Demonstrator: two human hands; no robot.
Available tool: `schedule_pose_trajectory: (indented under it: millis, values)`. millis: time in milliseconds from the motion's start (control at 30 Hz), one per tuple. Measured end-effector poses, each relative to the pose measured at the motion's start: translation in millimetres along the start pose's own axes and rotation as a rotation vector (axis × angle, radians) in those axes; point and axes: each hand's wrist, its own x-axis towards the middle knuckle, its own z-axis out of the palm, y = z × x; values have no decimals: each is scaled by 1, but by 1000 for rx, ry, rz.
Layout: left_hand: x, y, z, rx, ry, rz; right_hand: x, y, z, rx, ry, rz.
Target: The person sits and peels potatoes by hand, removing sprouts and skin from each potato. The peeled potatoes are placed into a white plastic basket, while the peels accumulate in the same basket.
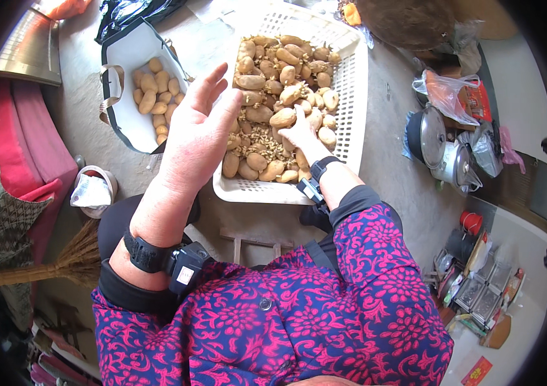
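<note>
A white plastic crate (288, 194) full of sprouting potatoes (268, 70) stands before me on the floor. My right hand (302, 132) reaches into it, thumb and fingers closed about a brown potato (283, 117). Loose broken sprouts (266, 140) lie among the potatoes just left of that hand. My left hand (201, 128) is raised between the crate and a white-lined bag (133, 48), its fingers apart and nothing in them. Inside the bag lie several smooth potatoes (149, 87), partly hidden by my left hand.
A small bin (111, 181) and a straw broom (68, 258) are at my left, near a red and pink cloth (32, 144). Lidded pots (430, 137) and plastic bags (447, 96) stand on the right. Below the crate shows a wooden frame (254, 240).
</note>
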Motion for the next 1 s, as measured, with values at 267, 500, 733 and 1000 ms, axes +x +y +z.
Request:
schedule_pose_trajectory:
  millis: [267, 500, 733, 1000]
  values:
    - [2, 1, 6, -23, -58, 4, -20, -22, 19, -313, -86, -39]
    - [1, -1, 8, -21, -67, 10, -15, -14, 16, -285, -124, -129]
    - [5, -7, 10, -2, -71, -75, -20, -16, 2, -166, -130, -147]
    - [13, -24, 30, 374, -172, -3, -100, -88, -103, 271, -231, -188]
